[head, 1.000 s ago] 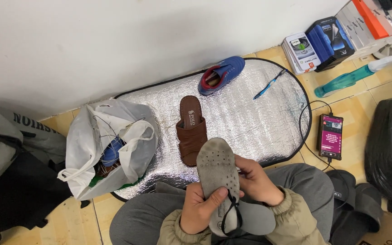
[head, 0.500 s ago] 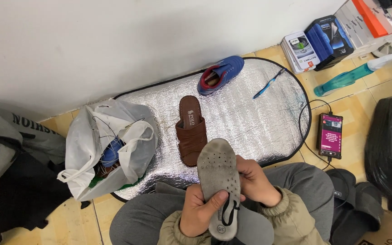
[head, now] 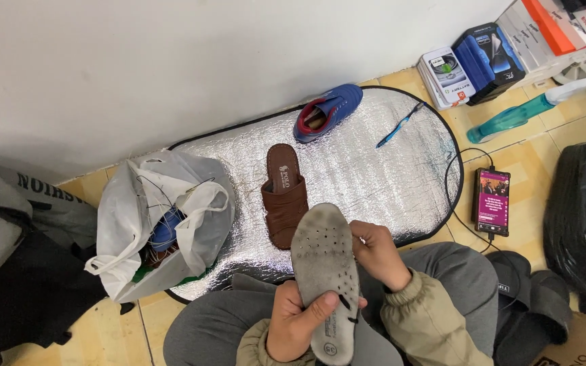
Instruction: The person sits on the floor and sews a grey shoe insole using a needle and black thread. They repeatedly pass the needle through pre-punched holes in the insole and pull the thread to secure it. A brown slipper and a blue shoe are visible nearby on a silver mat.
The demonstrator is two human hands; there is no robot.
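Down over the person's lap, both hands hold a grey perforated insole (head: 325,274) upright: the left hand (head: 298,324) is closed around its lower end with the thumb across the face, and the right hand (head: 376,252) pinches its right edge with curled fingers. Just beyond it, on a silver mat (head: 367,173) on the floor, lie a brown sandal (head: 285,195), a blue shoe (head: 327,110) and a blue pen (head: 399,125), with a white bag (head: 161,220) at the left edge and a phone (head: 492,201) off to the right.
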